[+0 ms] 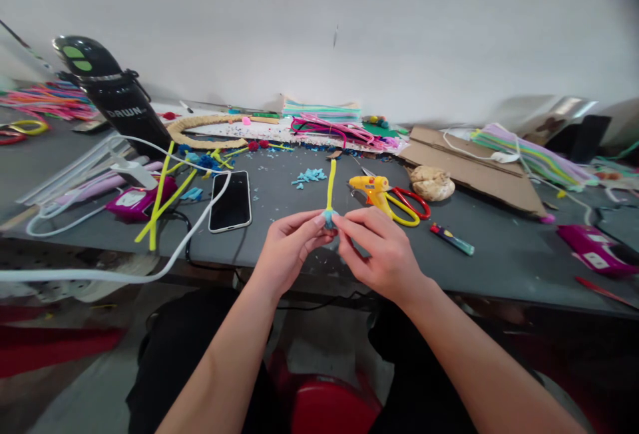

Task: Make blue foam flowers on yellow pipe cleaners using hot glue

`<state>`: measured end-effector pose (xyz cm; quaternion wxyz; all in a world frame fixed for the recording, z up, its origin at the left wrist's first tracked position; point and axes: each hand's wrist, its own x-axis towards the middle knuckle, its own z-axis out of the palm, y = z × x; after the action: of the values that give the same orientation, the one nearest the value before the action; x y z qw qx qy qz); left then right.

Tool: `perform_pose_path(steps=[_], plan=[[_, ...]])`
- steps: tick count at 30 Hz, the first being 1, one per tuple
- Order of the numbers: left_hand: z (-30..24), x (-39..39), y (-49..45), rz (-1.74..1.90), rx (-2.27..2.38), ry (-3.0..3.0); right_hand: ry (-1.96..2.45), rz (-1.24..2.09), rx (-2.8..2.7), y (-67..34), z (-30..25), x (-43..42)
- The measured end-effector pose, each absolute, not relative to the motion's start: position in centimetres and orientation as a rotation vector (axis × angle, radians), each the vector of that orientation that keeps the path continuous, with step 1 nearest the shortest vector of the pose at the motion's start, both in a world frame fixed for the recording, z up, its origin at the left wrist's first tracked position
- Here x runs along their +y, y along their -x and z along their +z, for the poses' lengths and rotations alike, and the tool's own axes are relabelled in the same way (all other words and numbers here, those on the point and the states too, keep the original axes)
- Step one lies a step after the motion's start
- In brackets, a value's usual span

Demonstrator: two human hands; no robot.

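Between my hands is a small light-blue bud (329, 219) on a yellow fuzzy stem (331, 181), the stem pointing away from me. My left hand (287, 244) pinches the bud from the left with thumb and fingers. From the right, the closed fingertips of my right hand (382, 251) press on the same bud. The fingers partly cover it. Just beyond lies a little heap of light-blue pieces (309, 176). Right of the stem are a yellow glue gun (370, 189) and scissors (407, 211) with red and yellow handles.
A phone (230, 201) lies left of my hands, near yellow fuzzy stems (158, 201) and a white cable (200, 217). A black bottle (124, 111) stands at the back left. To the right are a lighter (452, 239), a crumpled tan lump (432, 183) and cardboard (479, 171).
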<state>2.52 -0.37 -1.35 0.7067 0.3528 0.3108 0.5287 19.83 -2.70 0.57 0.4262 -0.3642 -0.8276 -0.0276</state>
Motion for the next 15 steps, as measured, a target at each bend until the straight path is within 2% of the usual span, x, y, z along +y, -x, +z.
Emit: perform_pose_path(steps=[9, 15], plan=[[-0.64, -0.13, -1.94, 1.047, 0.704, -0.701, 1.101, 0.378, -1.730, -20.04, 1.38, -2.34], [-0.84, -0.16, -2.12, 1.034, 0.700, -0.689, 1.046, 0.346, -1.778, -19.70, 0.97, -2.52]])
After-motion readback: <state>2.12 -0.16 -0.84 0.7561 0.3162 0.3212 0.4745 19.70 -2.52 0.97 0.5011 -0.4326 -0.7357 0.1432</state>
